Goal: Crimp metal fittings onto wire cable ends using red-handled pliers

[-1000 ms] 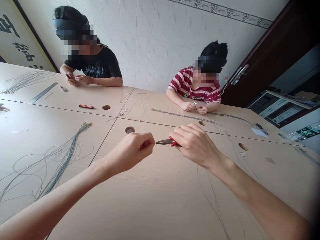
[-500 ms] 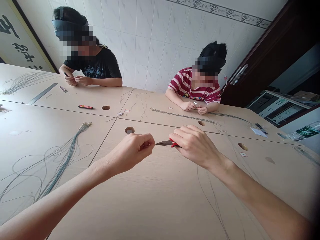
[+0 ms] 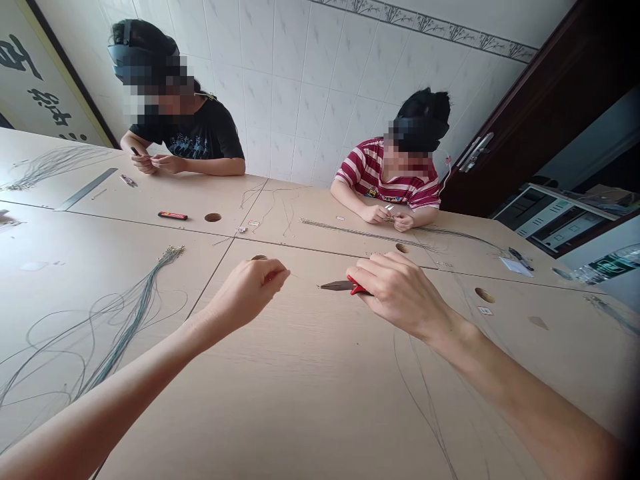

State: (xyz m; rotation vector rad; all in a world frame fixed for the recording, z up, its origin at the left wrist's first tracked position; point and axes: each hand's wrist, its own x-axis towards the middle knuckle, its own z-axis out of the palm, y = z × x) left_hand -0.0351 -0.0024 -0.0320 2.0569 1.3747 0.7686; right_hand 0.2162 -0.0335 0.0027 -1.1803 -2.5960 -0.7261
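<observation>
My left hand [image 3: 253, 287] is closed in a pinch over the table, with a faint thin strand at its fingertips that is too fine to make out well. To its right, my right hand [image 3: 395, 287] is wrapped round red-handled pliers [image 3: 337, 286]. The pliers' dark jaws point left, toward my left hand, with a gap between them and its fingers. A tiny bit shows at the jaws' tip. A bundle of grey-green cords [image 3: 133, 313] with metallic ends lies left of my left hand.
Two people sit across the table [image 3: 280, 400], one in a black shirt [image 3: 203, 133], one in a striped shirt [image 3: 367, 170]. A red marker [image 3: 173, 216], a metal ruler [image 3: 87, 189], loose cords [image 3: 425, 393] and a bottle [image 3: 607, 265] are there too.
My left hand has moved left, away from the pliers' tip, opening a gap. My right hand and the pliers have shifted slightly right.
</observation>
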